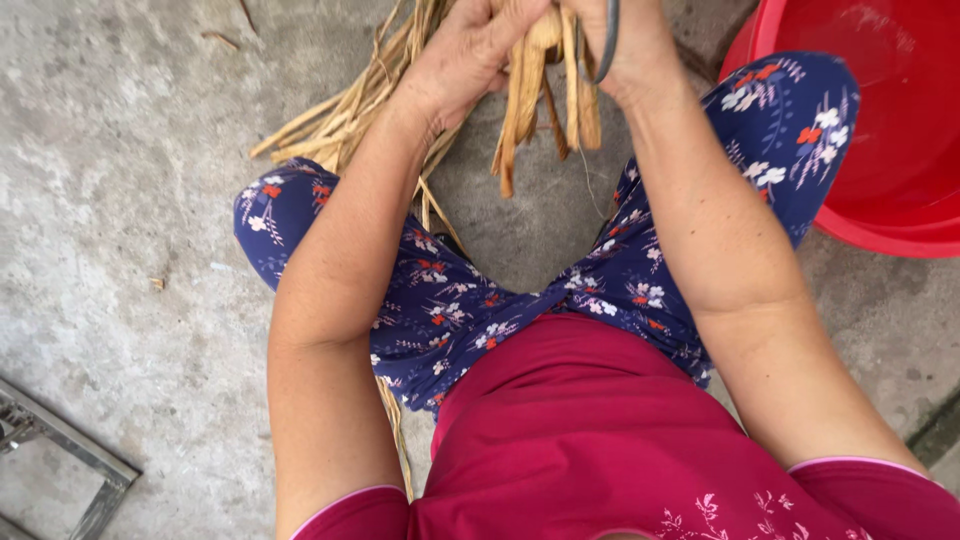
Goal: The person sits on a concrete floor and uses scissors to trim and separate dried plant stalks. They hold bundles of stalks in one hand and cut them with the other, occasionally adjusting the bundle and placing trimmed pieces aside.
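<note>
The head camera looks straight down over a dark pink shirt (pixel 590 440) and blue flowered trousers (pixel 450 300), the knees spread wide above a grey concrete floor (pixel 120 200). Both bare forearms reach forward from the lap to the top edge of the view. The left hand (pixel 470 50) is curled around a bundle of dry, straw-coloured husk strips (pixel 535 90), its fingers closed over the upper ends, which are partly cut off by the frame. The right hand (pixel 625 40) is closed beside it on the same bundle, and a thin dark curved band (pixel 608 40) runs across it; I cannot tell what that band is. The loose ends of the strips hang down between the two wrists, above the floor between the knees. More dry strips (pixel 340 120) lie in a fan on the floor just past the left knee, reaching under the left hand. A red plastic basin (pixel 890 130) sits to the right, touching the right knee. A grey metal frame (pixel 70 450) lies at the lower left corner.
</note>
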`<move>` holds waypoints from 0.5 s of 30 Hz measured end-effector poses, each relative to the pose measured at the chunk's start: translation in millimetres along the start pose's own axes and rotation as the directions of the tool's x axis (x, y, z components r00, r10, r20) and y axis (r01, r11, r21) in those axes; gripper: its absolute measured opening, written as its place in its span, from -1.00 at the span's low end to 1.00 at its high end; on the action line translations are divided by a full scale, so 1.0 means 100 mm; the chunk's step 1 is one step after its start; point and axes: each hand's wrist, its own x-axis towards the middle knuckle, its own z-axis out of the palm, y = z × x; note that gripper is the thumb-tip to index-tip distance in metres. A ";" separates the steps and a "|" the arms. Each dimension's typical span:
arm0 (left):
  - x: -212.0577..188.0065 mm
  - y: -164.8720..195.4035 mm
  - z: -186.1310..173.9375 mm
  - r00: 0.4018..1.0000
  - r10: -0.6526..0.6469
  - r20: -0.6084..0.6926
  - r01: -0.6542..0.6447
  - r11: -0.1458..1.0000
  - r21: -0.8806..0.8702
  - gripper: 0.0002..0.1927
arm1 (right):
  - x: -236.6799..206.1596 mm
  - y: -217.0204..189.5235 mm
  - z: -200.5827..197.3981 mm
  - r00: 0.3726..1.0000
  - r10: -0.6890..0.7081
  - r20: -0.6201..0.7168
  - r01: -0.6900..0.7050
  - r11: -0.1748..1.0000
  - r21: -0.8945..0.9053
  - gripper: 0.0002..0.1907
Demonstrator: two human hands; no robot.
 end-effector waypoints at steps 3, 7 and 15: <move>-0.03 0.21 0.03 0.963 0.248 0.102 -0.262 0.951 0.162 -0.39 | -0.01 -0.20 0.23 0.985 -0.169 0.041 0.168 0.986 0.020 -0.75; -0.06 0.36 -0.01 0.992 -0.038 -0.116 0.089 0.877 0.471 -0.28 | -0.01 -0.49 0.46 0.969 -0.226 0.098 0.228 0.974 -0.011 -0.56; 0.14 0.22 0.01 0.944 0.317 0.094 -0.330 0.904 0.270 -0.44 | 0.03 -0.50 0.47 0.934 -0.354 -0.044 0.311 0.869 -0.384 -0.64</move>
